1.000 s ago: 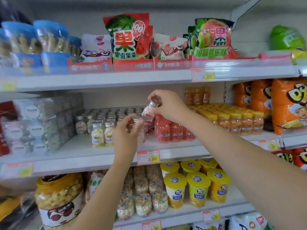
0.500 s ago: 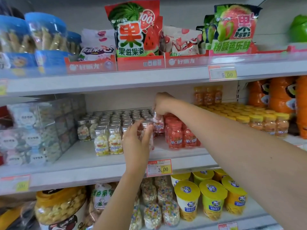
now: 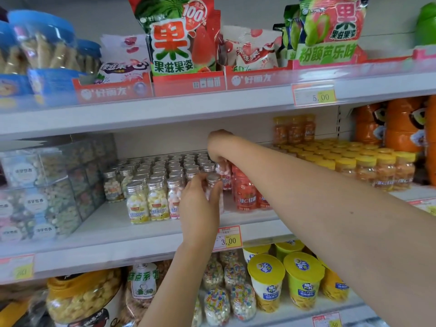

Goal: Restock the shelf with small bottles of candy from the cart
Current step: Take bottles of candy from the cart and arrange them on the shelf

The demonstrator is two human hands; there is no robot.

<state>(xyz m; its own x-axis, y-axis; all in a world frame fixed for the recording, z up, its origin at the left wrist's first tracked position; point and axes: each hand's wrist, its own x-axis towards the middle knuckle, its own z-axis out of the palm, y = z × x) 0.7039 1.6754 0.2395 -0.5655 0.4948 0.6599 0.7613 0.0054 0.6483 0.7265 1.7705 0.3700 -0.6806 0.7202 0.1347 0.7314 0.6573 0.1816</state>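
Several small clear candy bottles with silver caps point(image 3: 162, 182) stand in rows on the middle shelf point(image 3: 122, 234). My left hand point(image 3: 200, 208) grips one silver-capped bottle of pink and white candy point(image 3: 213, 182) at the front right of those rows. Further back, my right hand point(image 3: 219, 147) reaches over the rows and pinches another pink-and-white bottle point(image 3: 224, 172) from above, right beside the red bottles. The cart is out of view.
Red bottles point(image 3: 247, 192) and yellow-capped orange jars point(image 3: 368, 166) stand to the right, clear boxes point(image 3: 47, 185) to the left. Snack bags fill the shelf above point(image 3: 179, 38). Yellow-lidded cups point(image 3: 302, 279) and candy bags sit on the shelf below.
Both hands have moved deeper and lower onto the middle shelf with their bottles. The right hand's bottle has come down among the rows beside the red bottles.
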